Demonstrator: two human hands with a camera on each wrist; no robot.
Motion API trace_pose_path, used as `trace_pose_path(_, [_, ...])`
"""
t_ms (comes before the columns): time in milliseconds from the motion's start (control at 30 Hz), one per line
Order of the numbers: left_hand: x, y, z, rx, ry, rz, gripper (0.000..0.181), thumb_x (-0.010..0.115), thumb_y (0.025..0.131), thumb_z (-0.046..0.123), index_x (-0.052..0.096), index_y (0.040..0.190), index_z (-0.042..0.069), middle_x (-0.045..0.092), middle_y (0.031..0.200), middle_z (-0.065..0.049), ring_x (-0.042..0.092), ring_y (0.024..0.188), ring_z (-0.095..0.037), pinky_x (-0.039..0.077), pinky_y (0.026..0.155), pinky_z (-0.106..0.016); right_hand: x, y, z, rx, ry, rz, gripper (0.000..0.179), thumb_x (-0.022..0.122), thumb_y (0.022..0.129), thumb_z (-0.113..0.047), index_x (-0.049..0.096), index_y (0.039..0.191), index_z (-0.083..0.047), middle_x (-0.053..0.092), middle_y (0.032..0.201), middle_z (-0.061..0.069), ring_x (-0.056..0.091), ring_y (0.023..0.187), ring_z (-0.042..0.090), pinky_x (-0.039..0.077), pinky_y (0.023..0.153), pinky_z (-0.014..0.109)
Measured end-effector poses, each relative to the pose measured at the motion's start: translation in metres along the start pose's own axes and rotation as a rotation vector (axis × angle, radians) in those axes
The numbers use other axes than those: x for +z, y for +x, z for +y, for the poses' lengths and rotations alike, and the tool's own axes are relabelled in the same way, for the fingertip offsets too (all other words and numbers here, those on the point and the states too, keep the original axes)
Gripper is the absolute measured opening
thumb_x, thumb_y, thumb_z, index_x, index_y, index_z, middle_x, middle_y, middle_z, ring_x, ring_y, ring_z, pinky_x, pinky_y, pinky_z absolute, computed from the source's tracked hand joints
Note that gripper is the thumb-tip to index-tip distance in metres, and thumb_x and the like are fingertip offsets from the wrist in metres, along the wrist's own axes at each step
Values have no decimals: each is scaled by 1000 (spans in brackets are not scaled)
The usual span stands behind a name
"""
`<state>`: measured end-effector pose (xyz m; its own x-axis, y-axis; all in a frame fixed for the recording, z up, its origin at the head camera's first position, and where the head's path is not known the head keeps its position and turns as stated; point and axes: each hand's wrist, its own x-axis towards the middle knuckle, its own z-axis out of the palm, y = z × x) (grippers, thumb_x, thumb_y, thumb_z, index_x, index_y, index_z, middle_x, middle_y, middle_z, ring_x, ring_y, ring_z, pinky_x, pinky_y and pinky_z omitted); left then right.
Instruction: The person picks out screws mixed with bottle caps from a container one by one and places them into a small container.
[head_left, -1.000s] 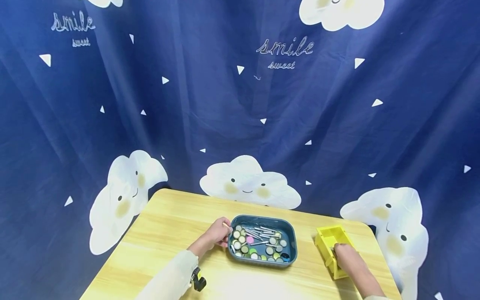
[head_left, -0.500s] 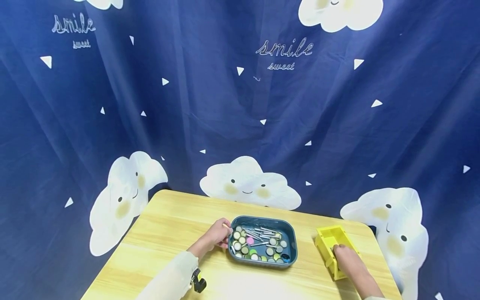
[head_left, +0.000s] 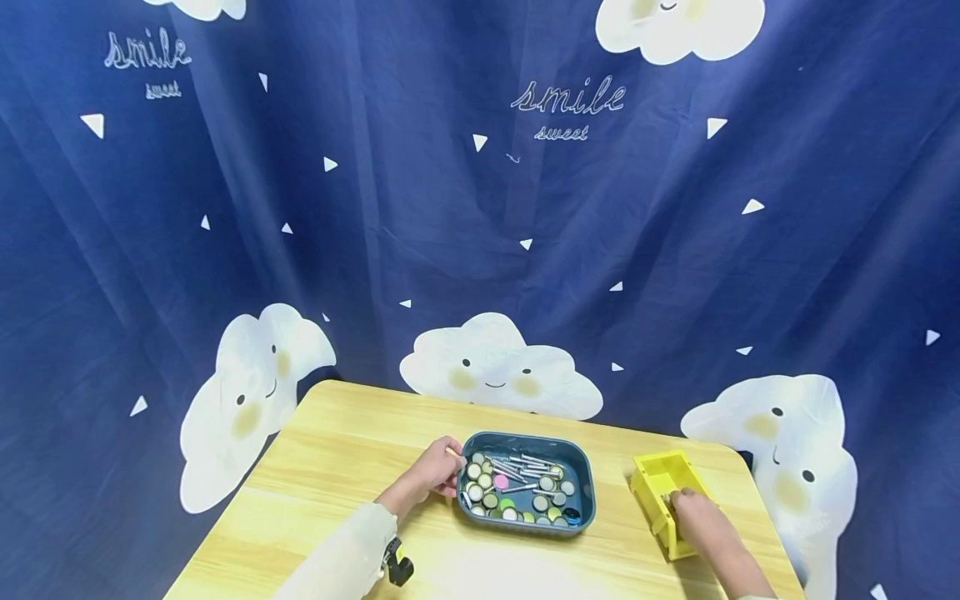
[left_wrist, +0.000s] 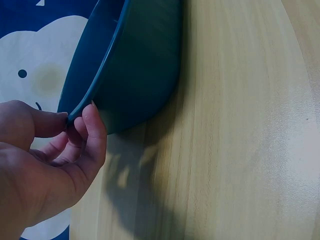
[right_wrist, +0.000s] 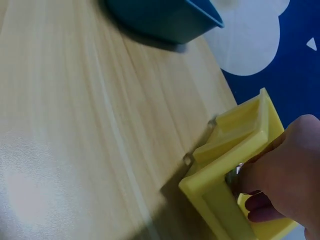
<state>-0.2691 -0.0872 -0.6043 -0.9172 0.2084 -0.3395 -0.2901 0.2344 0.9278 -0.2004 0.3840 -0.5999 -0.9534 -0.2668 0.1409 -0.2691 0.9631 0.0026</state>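
My left hand [head_left: 437, 468] pinches the left rim of a dark teal box [head_left: 587, 498], thumb over the edge and fingers against the outer wall, as the left wrist view shows [left_wrist: 60, 155]. Inside the box lie several silver bolts [head_left: 517, 488] and many small round discs [head_left: 475, 492], mostly pale, with a pink disc [head_left: 500, 482] and green ones. At the right, my right hand [head_left: 701, 518] reaches into a yellow bin [head_left: 660, 463]. Its fingers pinch a small shiny thing [right_wrist: 231, 179] at the bin's near side; the hand hides most of it, and I cannot tell its kind.
Both containers stand on a light wooden table [head_left: 360, 433], with a strip of bare wood between them. A dark blue curtain [head_left: 450, 208] printed with clouds hangs right behind the table's back edge. A black device [head_left: 397, 562] is strapped to my left wrist.
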Motion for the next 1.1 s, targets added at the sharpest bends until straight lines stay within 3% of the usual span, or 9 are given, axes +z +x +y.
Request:
trace_pose_path(467, [0,-1,-1,1,2,-5,25,54,95,2,48,119,-1,48,64,1,50,54,-9,57,43,-20,-21,13,-7,14,-28,177,13,67,81,7,58,74,1,57,68,14,60,60,32,58,53,48])
trace_pose_path(667, [-1,-1,-1,-3,6,-5,21,54,95,2,49,116,1,48,64,1,50,54,-9,58,44,-21,-36,24,-16,8,-19,189,11,68,81,7,59,77,1,58,72,14,59,65,32,59,57,48])
trace_pose_path(933, [-1,1,-1,-5,4,-16,29,54,96,3,48,124,-4,49,65,1,51,54,-9,59,45,-22,-39,43,-38,-93,76,286,20,83,75,1,67,87,2,65,79,12,64,71,31,60,61,44])
trace_pose_path(1100, [-2,2,0,-3,1,-17,29,55,97,4,48,124,-3,50,66,0,52,54,-10,59,45,-23,-43,55,-57,-112,116,289,18,82,77,1,70,90,-1,68,83,12,68,78,31,63,68,45])
